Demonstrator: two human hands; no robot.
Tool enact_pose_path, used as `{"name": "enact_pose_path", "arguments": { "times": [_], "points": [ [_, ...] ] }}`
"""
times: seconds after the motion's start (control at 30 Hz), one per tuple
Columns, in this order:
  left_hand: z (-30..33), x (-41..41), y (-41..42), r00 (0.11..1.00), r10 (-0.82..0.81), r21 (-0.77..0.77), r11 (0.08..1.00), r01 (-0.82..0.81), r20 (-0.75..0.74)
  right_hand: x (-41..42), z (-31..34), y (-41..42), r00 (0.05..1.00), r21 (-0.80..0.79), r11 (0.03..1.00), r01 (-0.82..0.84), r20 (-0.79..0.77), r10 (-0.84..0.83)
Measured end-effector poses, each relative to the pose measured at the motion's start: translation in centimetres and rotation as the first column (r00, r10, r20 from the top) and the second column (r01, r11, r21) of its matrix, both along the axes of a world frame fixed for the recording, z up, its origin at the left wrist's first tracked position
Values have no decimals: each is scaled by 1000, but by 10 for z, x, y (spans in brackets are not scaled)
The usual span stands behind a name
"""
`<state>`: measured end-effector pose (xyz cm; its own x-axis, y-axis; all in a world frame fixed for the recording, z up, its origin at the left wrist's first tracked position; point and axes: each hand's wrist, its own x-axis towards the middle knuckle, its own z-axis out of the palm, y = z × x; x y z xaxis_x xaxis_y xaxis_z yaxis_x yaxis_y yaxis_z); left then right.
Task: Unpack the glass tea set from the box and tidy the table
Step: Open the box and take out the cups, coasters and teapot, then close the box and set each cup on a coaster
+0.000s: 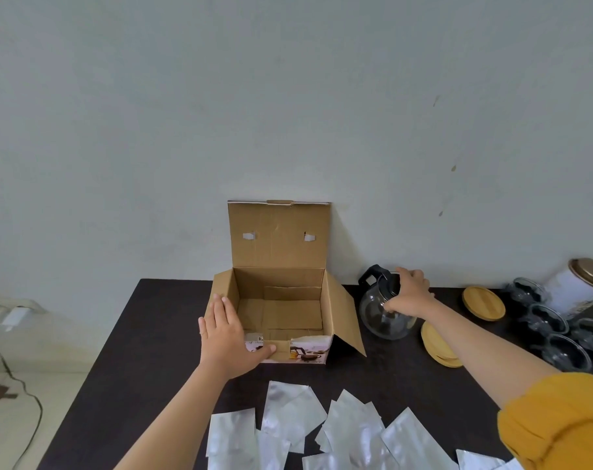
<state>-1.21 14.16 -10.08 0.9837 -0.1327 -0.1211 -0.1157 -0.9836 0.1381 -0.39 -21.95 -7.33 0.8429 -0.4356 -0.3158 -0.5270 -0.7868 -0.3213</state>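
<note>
An open cardboard box (281,310) stands at the back of the dark table (146,351), lid up against the wall, and its inside looks empty. My left hand (229,337) lies flat on the box's front left corner, fingers straight. To the right of the box stands a glass teapot (380,315) with a black handle and lid. My right hand (408,293) grips the teapot from above, fingers curled round its top. Several glass cups (566,351) with dark insides stand at the far right.
Round wooden lids (483,301) lie right of the teapot, and a stack of them (436,347) sits in front of it. A white tin (578,286) with a gold lid stands at the back right. Several silvery plastic bags (322,432) cover the table's front. A cable (20,388) lies on the floor at left.
</note>
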Motion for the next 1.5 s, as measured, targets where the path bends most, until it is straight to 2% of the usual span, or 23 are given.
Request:
{"name": "enact_pose_path", "arguments": {
  "times": [0.1, 0.13, 0.2, 0.27, 0.3, 0.33, 0.37, 0.4, 0.47, 0.53, 0.57, 0.6, 0.67, 0.73, 0.83, 0.9, 0.97, 1.1, 1.17, 1.33, 1.4, 1.5],
  "points": [
    [0, 0, 1, 1000, 0, -8, 1000, 0, 4, -2, -1, 8, 999, -123, 992, -26, -51, 20],
    [0, 0, 1, 1000, 0, -12, 1000, 0, 4, -6, -2, 15, 1000, -135, 991, -10, -10, 9],
    [0, -1, 1, 1000, -3, -24, 1000, 3, 5, -20, -5, 40, 985, -113, 992, 53, 168, -33],
    [0, -1, 2, 1000, -5, -29, 1000, 6, 8, -44, -8, 73, 930, -2, 993, 117, 352, -109],
    [1, -1, 2, 1000, -5, -27, 1000, 6, 11, -57, -12, 90, 898, 118, 981, 154, 398, -188],
    [1, -1, 2, 1000, -5, -22, 1000, 5, 13, -70, -15, 107, 873, 292, 935, 201, 379, -306],
    [2, -1, 2, 1000, -5, -11, 1000, 6, 14, -81, -18, 122, 850, 496, 828, 263, 287, -442],
    [3, -2, 2, 1000, -4, 5, 1000, 4, 14, -91, -21, 134, 813, 686, 655, 317, 159, -560],
    [4, -4, 1, 1000, 15, 28, 1000, -15, 15, -102, -20, 150, 719, 890, 239, 388, -130, -682],
    [3, -6, 1, 997, 65, 26, 997, -66, 29, -106, -18, 156, 642, 923, -151, 353, -357, -678],
    [3, -8, 1, 995, 94, 27, 995, -95, 36, -109, -15, 157, 620, 907, -298, 296, -420, -663],
    [3, -11, 1, 991, 123, 27, 992, -125, 43, -109, -14, 156, 599, 885, -404, 231, -456, -658],
    [4, -19, 4, 979, 197, -16, 980, -196, 58, -112, -11, 156, 566, 851, -505, 145, -490, -663],
    [6, -28, 8, 951, 309, -156, 941, -300, 34, -114, -9, 157, 546, 833, -542, 110, -507, -667],
    [13, -32, 11, 869, 480, -409, 774, -483, -118, -120, -5, 160, 537, 829, -553, 83, -505, -676],
    [15, -32, 14, 809, 535, -501, 645, -578, -244, -123, 0, 164, 556, 845, -530, 74, -476, -682],
    [12, -33, 19, 802, 526, -543, 601, -587, -285, -125, 7, 169, 584, 874, -482, 64, -424, -692],
    [5, -39, 26, 853, 492, -647, 597, -475, -173, -127, 14, 177, 626, 915, -399, 57, -344, -700],
    [7, -43, 28, 876, 478, -652, 644, -399, -63, -129, 17, 181, 646, 932, -358, 57, -308, -699],
    [9, -47, 29, 942, 273, -478, 865, -151, 198, -132, 23, 193, 708, 958, -280, 58, -237, -665],
    [6, -50, 28, 962, 171, -412, 909, -71, 211, -132, 22, 196, 734, 968, -243, 62, -209, -646],
    [-1, -56, 28, 976, 102, -389, 921, -19, 194, -132, 21, 199, 767, 981, -186, 62, -166, -619]
  ]
}}
